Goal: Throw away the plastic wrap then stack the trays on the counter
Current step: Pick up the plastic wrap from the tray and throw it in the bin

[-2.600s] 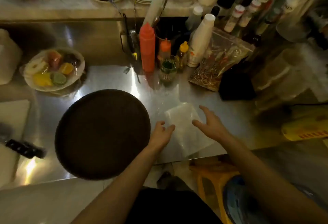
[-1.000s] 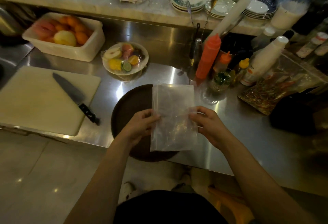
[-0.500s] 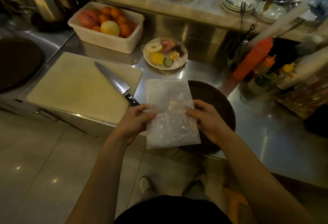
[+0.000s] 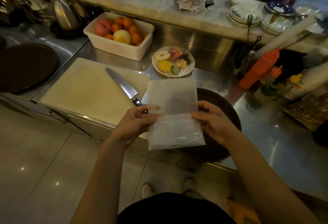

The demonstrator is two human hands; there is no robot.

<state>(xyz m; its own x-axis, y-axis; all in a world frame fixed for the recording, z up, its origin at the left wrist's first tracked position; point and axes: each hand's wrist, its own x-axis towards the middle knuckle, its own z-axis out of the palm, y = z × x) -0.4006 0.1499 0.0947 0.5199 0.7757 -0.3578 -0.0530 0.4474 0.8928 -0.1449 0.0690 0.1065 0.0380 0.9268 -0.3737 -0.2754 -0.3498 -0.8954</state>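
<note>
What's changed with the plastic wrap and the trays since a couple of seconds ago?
The plastic wrap was lifted off the counter; the left hand and right hand now pinch its sides, held in front of the person. The round tray near the edge stays put.

the plastic wrap [image 4: 174, 115], which lay flat on the counter at first, is now lifted in front of the body, pinched by the left hand [image 4: 132, 126] and right hand [image 4: 214, 124]. the view has swung left: a second dark tray [image 4: 23, 65] now shows at the frame's left edge.
</note>
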